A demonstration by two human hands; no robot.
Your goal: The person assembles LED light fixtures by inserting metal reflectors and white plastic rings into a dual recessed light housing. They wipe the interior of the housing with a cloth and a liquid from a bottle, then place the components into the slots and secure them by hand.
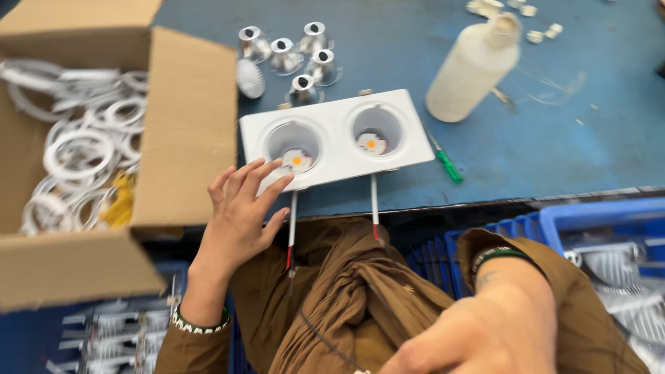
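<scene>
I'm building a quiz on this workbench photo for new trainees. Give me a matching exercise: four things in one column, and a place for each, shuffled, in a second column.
Things:
1. white double downlight housing
2. silver reflector cones
3. white rings
4. green-handled screwdriver

Places:
A. inside the cardboard box
B. on the blue table between the housing and the white plastic bottle
C. under the left hand's fingertips
D. clustered on the table beyond the housing

Pairs: 1-C, 2-D, 3-A, 4-B
</scene>
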